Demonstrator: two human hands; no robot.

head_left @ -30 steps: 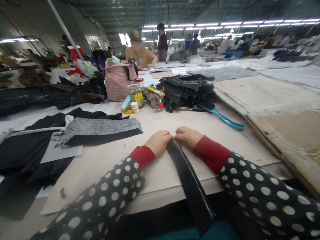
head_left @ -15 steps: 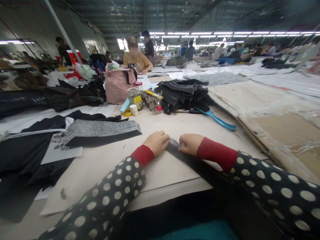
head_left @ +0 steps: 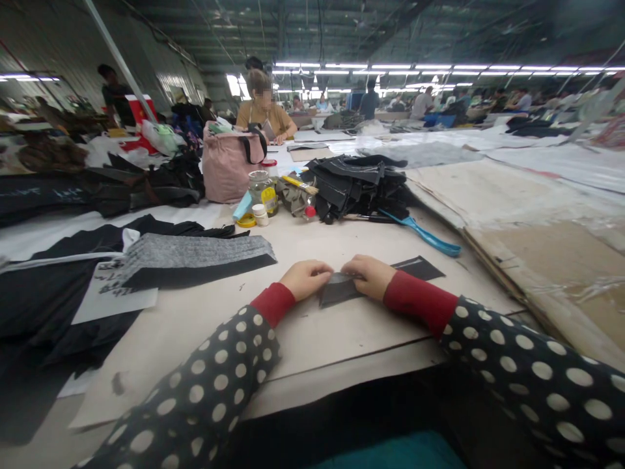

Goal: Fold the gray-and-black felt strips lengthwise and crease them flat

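We record one narrow, dark fabric strip [head_left: 338,295], lying slantwise over the pale board [head_left: 307,335] — its right end farther off than its left. We find the left portion dark grey and somewhat sheeny, the right portion black with a pale line along its length; the middle stretch — covered — we cannot assess.

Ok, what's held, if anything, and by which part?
A black fabric strip, near its left end: the right hand has its fingers over the far edge, the left hand at the far corner. Whether the left hand grips cannot be told.
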